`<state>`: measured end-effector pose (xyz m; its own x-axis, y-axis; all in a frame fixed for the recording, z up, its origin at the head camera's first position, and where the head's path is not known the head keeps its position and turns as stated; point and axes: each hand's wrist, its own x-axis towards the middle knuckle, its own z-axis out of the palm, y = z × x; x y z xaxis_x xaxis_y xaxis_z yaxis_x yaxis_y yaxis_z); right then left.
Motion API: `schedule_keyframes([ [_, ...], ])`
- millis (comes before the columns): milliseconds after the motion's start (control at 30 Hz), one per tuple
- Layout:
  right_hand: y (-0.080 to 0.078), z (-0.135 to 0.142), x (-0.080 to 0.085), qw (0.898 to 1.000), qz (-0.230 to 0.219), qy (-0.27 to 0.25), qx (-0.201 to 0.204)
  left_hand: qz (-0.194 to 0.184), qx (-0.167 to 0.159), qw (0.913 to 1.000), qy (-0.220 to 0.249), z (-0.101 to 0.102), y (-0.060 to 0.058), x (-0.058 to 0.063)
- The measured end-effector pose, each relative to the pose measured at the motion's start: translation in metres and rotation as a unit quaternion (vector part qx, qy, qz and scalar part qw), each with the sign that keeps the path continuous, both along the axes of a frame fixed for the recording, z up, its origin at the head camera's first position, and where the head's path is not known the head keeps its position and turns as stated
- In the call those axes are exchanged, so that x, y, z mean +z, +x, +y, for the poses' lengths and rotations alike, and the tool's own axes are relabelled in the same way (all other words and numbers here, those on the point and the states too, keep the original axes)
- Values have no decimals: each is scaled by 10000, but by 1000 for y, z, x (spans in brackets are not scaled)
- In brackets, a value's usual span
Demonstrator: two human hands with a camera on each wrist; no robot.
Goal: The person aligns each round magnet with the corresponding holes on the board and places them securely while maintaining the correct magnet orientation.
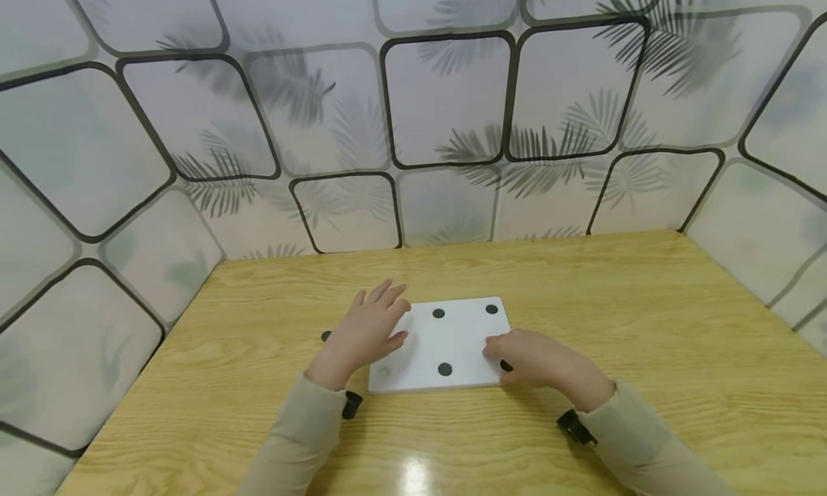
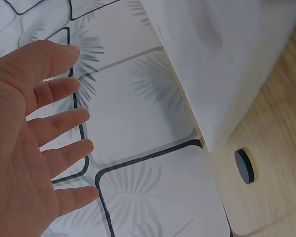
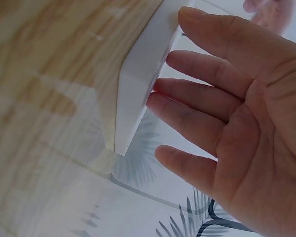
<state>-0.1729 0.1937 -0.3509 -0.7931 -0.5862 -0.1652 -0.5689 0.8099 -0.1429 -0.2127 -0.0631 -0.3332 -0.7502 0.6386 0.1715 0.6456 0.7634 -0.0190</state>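
Observation:
A white rectangular board lies on the wooden table, with several black round discs or spots on its face. My left hand is spread above the board's left part and holds nothing; the left wrist view shows its fingers apart and nearly straight. Beside that hand, a loose black disc lies on the table. Near the board's lower left corner is a pale round recess. My right hand is at the right edge, fingertips on the board, partly covering a black spot.
The wooden table reaches back to a patterned backdrop with leaf prints and dark rounded outlines. Similar panels stand at the left and right. A dark band is on the right wrist, another on the left.

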Motion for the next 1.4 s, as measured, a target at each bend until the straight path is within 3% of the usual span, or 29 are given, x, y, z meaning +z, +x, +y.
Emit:
schedule_keyframes([
  [733, -1, 1, 0, 9999, 66, -85, 106, 105, 115, 9994, 299, -42, 7, -7],
  [1400, 0, 1, 0, 9994, 218, -209, 195, -115, 472, 9981, 388, -60, -2, -11],
])
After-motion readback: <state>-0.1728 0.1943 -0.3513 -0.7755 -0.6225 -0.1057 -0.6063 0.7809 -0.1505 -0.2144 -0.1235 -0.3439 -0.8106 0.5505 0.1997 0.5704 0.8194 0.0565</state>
